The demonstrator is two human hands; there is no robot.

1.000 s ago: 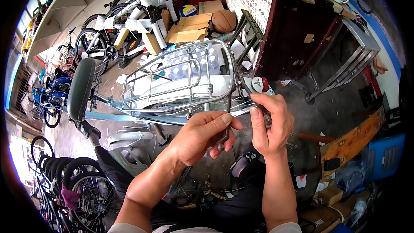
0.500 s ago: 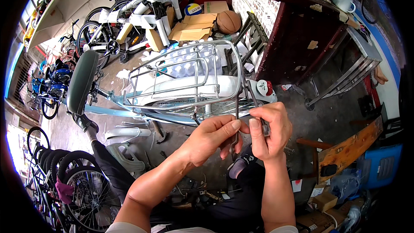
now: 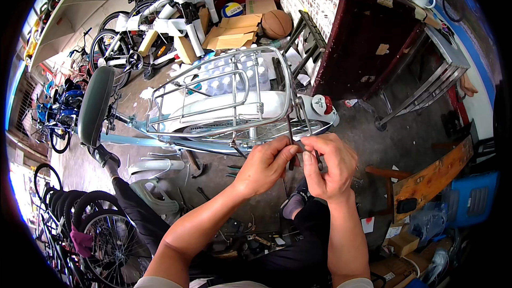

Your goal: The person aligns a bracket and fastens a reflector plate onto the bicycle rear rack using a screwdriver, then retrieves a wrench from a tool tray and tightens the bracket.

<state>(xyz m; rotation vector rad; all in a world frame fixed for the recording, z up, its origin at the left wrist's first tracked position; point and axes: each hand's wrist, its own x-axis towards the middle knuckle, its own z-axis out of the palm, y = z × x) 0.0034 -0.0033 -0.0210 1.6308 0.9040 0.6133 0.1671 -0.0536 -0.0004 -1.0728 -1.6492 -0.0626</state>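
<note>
A light blue bicycle (image 3: 128, 139) stands before me with a green-grey saddle (image 3: 96, 106), a white rear mudguard (image 3: 276, 104) and a silver luggage rack (image 3: 291, 82). Thin dark rods hang down at the rack's rear end. My left hand (image 3: 264, 166) is closed, pinching one rod between thumb and fingers. Close by, my right hand (image 3: 336, 168) has its fingers curled around a second rod, its fingertips nearly meeting the left ones. Anything small between the fingertips is hidden. A red tail light (image 3: 327, 105) sits behind the rear wheel.
A hammer (image 3: 198, 169), a loose white mudguard (image 3: 156, 167) and scattered tools lie on the floor. Packed bicycles (image 3: 181, 26), a basketball (image 3: 276, 24) and wrapped bottles (image 3: 216, 84) are farther back. A dark red cabinet (image 3: 362, 48) and a wooden board (image 3: 434, 181) stand on the right.
The view has shifted slightly. My left hand has risen a little along its rod, and my right fingertips have moved inward toward it. The rack's rods have swung lightly.
</note>
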